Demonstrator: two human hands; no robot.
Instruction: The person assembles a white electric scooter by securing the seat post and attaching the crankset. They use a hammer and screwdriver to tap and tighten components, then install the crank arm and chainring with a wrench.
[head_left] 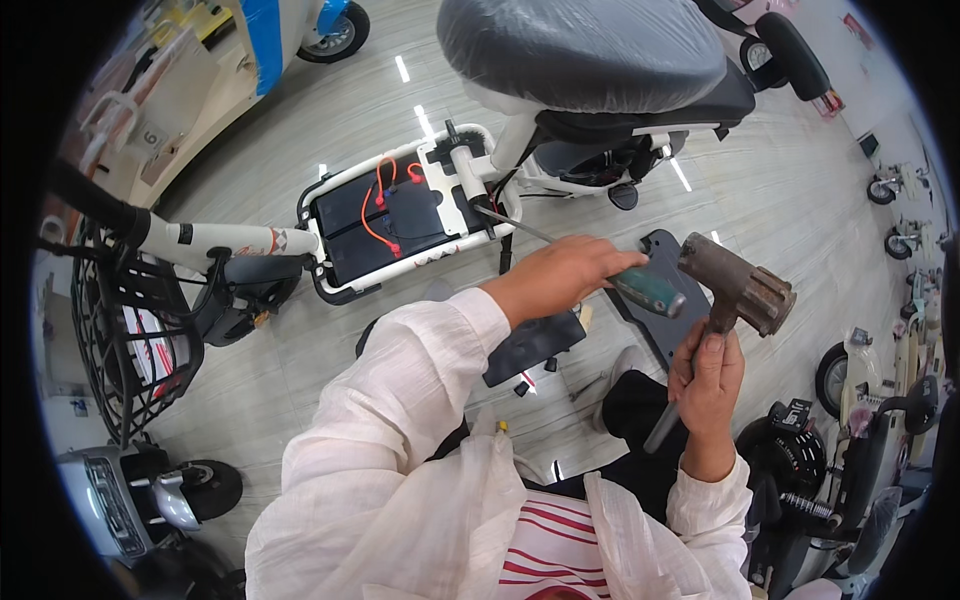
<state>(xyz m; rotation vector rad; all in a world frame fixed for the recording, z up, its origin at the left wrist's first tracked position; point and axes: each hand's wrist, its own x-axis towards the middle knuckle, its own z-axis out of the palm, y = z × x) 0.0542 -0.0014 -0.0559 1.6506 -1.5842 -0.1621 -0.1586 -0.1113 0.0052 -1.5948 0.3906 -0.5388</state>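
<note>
My left hand (pixel 565 275) is closed round a screwdriver with a green handle (pixel 650 293). Its thin metal shaft (pixel 518 225) reaches left to a white tube joint (pixel 467 178) on the frame of a white electric bike. In my right hand (pixel 708 385) is a hammer with a worn, rusty head (pixel 738 285), held by its metal handle close below the head. The head is beside the screwdriver's butt end, with a small gap between them. Beyond the shaft lies the bike's open battery tray (pixel 440 248), holding black batteries (pixel 365 235) joined by orange wires (pixel 367 208).
A plastic-wrapped seat (pixel 580 50) overhangs the tray's far right, and a black wire basket (pixel 130 330) is at the left. On the floor lie a dark footboard panel (pixel 665 325) and a black cover (pixel 535 348). Other bikes (pixel 850 470) stand along the right.
</note>
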